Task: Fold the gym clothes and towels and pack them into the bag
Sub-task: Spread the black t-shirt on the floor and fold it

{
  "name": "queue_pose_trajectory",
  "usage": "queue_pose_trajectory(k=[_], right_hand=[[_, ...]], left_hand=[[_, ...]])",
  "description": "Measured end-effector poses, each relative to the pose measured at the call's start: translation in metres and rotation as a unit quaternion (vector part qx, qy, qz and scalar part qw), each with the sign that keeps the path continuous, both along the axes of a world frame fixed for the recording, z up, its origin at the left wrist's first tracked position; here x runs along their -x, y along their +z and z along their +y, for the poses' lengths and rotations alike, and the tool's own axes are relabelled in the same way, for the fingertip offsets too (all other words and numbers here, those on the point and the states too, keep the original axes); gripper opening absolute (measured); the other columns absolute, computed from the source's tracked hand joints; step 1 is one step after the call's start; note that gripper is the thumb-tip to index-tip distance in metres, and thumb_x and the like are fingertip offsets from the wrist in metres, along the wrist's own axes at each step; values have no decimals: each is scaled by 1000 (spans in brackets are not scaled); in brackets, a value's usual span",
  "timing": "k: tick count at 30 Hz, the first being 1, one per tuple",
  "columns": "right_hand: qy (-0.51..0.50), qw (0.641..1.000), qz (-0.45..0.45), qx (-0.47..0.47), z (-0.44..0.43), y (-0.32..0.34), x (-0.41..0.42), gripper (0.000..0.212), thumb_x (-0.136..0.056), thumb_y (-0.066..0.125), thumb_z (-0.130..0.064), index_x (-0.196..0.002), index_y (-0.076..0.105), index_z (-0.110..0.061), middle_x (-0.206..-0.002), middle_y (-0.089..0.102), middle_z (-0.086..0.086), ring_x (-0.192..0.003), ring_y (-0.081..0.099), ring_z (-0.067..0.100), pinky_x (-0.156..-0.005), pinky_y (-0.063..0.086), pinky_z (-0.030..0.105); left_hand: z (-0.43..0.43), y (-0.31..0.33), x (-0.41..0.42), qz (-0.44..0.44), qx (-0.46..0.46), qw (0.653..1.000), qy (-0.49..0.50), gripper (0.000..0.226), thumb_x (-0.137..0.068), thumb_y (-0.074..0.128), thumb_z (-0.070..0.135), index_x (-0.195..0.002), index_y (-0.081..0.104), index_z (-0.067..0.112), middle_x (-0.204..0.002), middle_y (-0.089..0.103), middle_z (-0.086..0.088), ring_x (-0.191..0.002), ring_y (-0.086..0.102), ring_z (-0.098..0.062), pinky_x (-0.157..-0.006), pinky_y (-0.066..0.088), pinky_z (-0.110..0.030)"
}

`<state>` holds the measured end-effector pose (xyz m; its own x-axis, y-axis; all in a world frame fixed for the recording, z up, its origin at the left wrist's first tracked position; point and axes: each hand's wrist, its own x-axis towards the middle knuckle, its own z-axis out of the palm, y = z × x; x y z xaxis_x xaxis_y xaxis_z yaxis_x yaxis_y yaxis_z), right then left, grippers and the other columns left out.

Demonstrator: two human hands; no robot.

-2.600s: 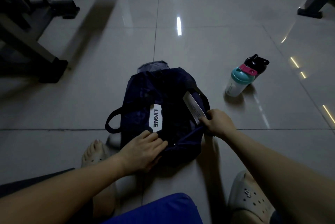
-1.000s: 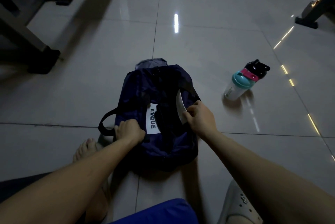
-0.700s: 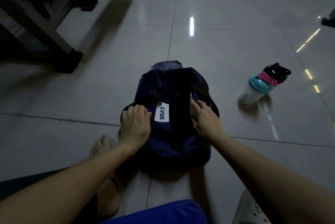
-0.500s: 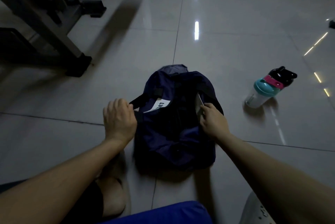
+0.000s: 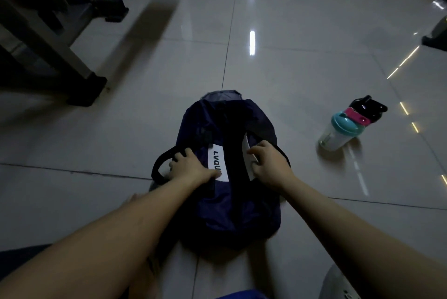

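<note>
My dark blue bag (image 5: 229, 206) lies on the tiled floor (image 5: 302, 76) in the middle of the frame, its long axis running away from me. My two hands are apart, one on each side of it. My left hand (image 5: 191, 168) sits on the bag's left edge with the fingers curled into the fabric, just beside the white label (image 5: 216, 157) printed "LVQU…", whose last letter my thumb covers. The black handle loop (image 5: 158, 165) sticks out to the left of that hand. My right hand (image 5: 272, 168) grips the bag's right edge, fingers curled against a white tag (image 5: 247, 151) that stands on edge there. Between my hands runs a dark band; I cannot tell whether it is an opening. A bit of grey fabric (image 5: 221, 94) peeks out at the bag's far end.

To the right of the bag, well apart, a shaker bottle (image 5: 338, 135) with a teal lid stands on the floor. The dark frame of an exercise machine (image 5: 48, 39) fills the upper left.
</note>
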<state>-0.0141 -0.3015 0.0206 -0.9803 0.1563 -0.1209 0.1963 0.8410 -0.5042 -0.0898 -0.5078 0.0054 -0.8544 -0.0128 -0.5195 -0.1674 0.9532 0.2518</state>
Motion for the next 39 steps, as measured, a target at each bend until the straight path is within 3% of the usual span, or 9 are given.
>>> queue_pose_trajectory(k=[3, 6, 11, 15, 17, 20, 25, 31, 39], right_hand=[[42, 998, -27, 33, -7, -9, 5, 44, -92, 58, -13, -135, 56, -19, -129, 55, -1, -113, 59, 24, -88, 48, 31], [-42, 993, -45, 105, -12, -16, 13, 21, -92, 64, -18, -111, 65, -10, -102, 67, 2, -93, 64, 22, -80, 51, 34], [-143, 939, -49, 309, -16, -12, 32, 13, -78, 57, 3, -81, 70, 7, -74, 66, 17, -69, 61, 28, -59, 49, 36], [-190, 873, -64, 445, -15, -15, 33, 21, -79, 57, 7, -90, 74, 2, -81, 70, 11, -77, 66, 21, -67, 55, 29], [-141, 901, -87, 402, -21, -30, 29, 16, -86, 63, -1, -93, 77, -3, -89, 75, 10, -86, 70, 25, -77, 58, 32], [26, 982, -112, 149, -30, -50, 24, 29, -98, 57, -35, -93, 73, -11, -99, 70, 7, -90, 68, 29, -83, 57, 46], [75, 967, -186, -154, -8, -46, 17, 21, -89, 63, -37, -102, 76, -28, -98, 68, 4, -85, 65, 30, -70, 53, 36], [25, 978, -168, -124, 4, -38, -1, 22, -87, 53, -16, -91, 73, -24, -91, 72, 0, -81, 66, 26, -68, 57, 37], [-157, 982, -51, -88, 27, 13, 7, 19, -94, 44, -21, -87, 57, -9, -84, 60, 10, -80, 61, 35, -66, 45, 36]], left_hand=[[-14, -19, -4, 10, 55, 998, -32, 114, -66, 78, 73, -151, 30, 14, -153, 36, -16, -136, 41, -37, -101, 45, -50], [-30, -30, -5, 81, 58, 992, -75, 69, -76, 73, 68, -120, 63, 15, -132, 52, -10, -120, 52, -30, -91, 48, -42], [-42, -34, -8, 112, -167, 979, 43, 40, -99, 58, 37, -81, 63, 3, -90, 65, -8, -79, 61, -28, -71, 50, -40], [-60, -38, -5, 85, -283, 947, 128, 37, -103, 53, 37, -86, 69, 8, -93, 71, -6, -87, 66, -23, -80, 52, -39], [-63, -41, -4, 63, -314, 939, 125, 32, -104, 53, 37, -82, 69, 20, -99, 70, -3, -91, 66, -20, -84, 51, -37], [-57, -43, -4, 74, -269, 957, 79, 42, -103, 53, 37, -74, 63, 8, -93, 60, -4, -85, 62, -24, -74, 47, -34], [-51, -46, -3, 125, -188, 974, 26, 47, -98, 59, 41, -62, 49, 12, -88, 53, -5, -80, 59, -28, -76, 51, -40], [-44, -44, -1, 137, -183, 973, 19, 44, -99, 56, 39, -63, 48, 16, -95, 54, -7, -81, 58, -29, -76, 50, -40], [-24, -15, 18, 151, -275, 948, 60, 44, -103, 51, 32, -76, 51, -1, -73, 59, -13, -68, 54, -29, -58, 35, -36]])
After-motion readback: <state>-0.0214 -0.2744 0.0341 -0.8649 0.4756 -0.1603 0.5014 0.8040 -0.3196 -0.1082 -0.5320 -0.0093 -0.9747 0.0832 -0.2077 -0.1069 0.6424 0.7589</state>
